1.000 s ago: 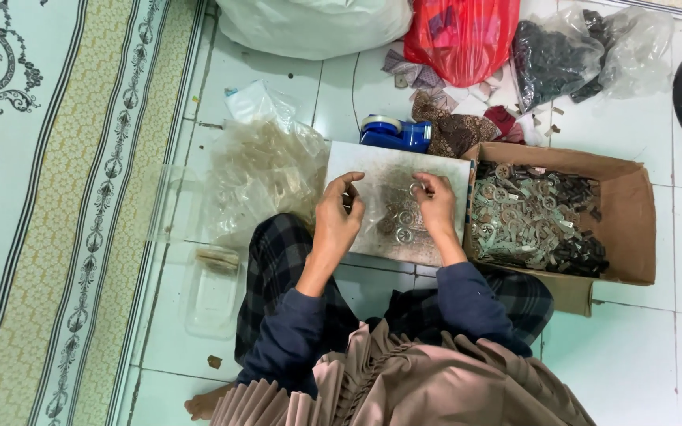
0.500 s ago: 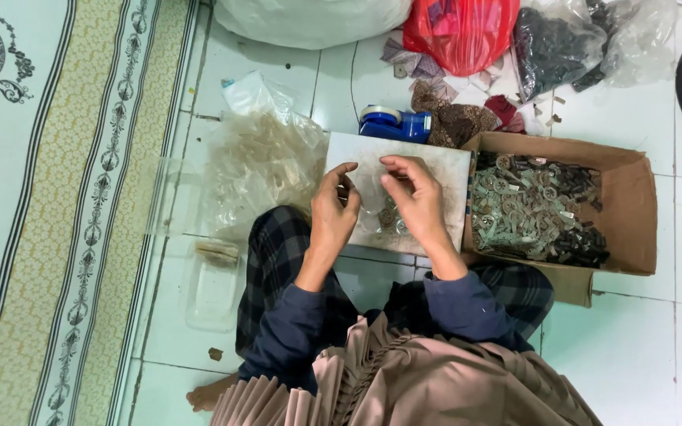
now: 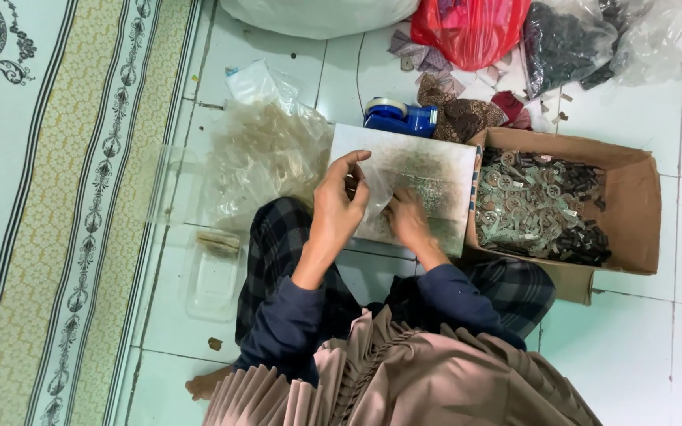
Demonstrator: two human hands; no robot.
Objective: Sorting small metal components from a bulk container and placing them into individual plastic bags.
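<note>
There is just one camera. It sits on the person's head and looks almost straight down at the floor (image 3: 657,339). It is quite near the lap and both hands, which are in the middle. The rug (image 3: 57,213) fills the left side, and a box (image 3: 641,213) is on the right.

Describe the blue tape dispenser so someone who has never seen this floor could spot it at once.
Start at the open cardboard box of small metal parts on the white tiled floor. Left of it lies a pale board; just past the board's far edge sits the tape dispenser. It is the only solid blue thing, amid clear bags and cloth scraps.
</note>
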